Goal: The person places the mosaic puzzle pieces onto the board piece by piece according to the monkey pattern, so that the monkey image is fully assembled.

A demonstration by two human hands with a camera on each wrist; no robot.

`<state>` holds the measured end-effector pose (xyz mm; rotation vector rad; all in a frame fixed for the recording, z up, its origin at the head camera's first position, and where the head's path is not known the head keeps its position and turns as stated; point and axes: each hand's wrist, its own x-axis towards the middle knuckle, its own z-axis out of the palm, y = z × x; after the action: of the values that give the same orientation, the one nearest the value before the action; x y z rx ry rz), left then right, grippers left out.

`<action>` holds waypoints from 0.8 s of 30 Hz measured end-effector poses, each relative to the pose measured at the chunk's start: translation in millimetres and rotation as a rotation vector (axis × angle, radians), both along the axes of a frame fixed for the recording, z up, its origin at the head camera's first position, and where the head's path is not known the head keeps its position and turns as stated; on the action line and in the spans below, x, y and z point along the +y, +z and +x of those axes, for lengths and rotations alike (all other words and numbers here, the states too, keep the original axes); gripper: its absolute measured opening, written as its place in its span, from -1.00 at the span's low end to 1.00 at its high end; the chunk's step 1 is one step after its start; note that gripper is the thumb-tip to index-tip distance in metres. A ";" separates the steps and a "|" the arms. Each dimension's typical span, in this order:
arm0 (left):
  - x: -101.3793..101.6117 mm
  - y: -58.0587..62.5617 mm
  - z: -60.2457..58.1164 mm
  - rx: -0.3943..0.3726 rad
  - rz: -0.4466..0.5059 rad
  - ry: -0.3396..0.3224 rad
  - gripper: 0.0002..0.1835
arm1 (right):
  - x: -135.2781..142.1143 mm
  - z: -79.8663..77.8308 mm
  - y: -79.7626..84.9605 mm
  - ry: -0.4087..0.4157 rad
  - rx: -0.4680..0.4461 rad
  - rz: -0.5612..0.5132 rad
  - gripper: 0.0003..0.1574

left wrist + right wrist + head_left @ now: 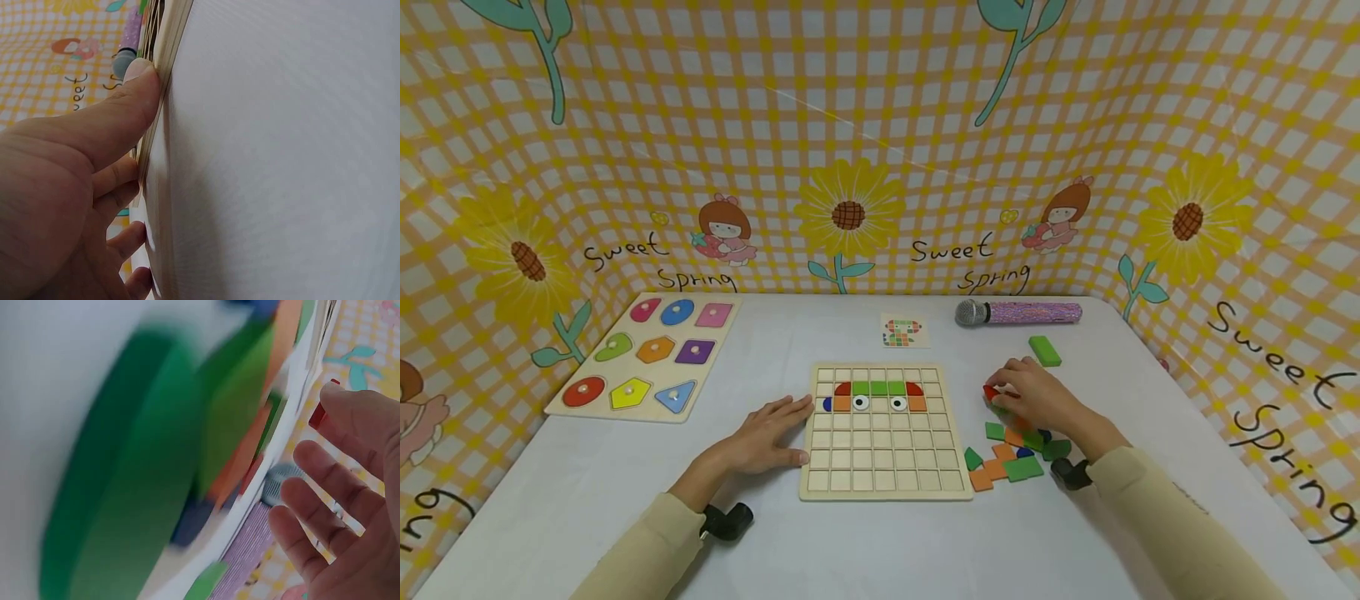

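A wooden grid board (887, 492) lies on the table, with red, green and orange pieces, two eye pieces (861, 402) and a blue piece (827, 404) in its upper rows. At the board's left edge rests my left hand (766, 435), thumb and fingertips against the rim with the fingers fairly straight. My right hand (1037, 400) pinches a small red piece (317, 416) between thumb and index finger, right of the board. Just below that hand is a loose pile of green, orange and blue pieces (1024, 469), partly hidden by it.
A small pattern card (905, 331) lies behind the board. At the back right are a purple microphone (1033, 313) and a green block (1045, 351). A shape puzzle with knobbed pieces (647, 350) sits at the back left. Patterned cloth (880, 125) hangs around the table.
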<state>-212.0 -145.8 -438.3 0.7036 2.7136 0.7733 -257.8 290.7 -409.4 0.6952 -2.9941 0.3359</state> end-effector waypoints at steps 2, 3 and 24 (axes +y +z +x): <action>-0.1 0.1 0.2 0.000 0.000 -0.001 -0.18 | -8.0 1.3 -0.8 0.014 0.011 -0.009 -0.71; -0.1 0.2 0.4 0.001 0.001 -0.002 -0.18 | -12.1 1.9 -0.9 0.017 0.013 -0.017 -0.71; -0.6 -2.8 -0.4 0.005 0.002 -0.001 -0.17 | -50.6 9.4 -1.0 0.058 0.068 0.016 -0.74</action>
<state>-212.4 -146.4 -441.1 0.7081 2.7171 0.7752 -248.4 240.0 -410.5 0.7794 -2.9204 0.2860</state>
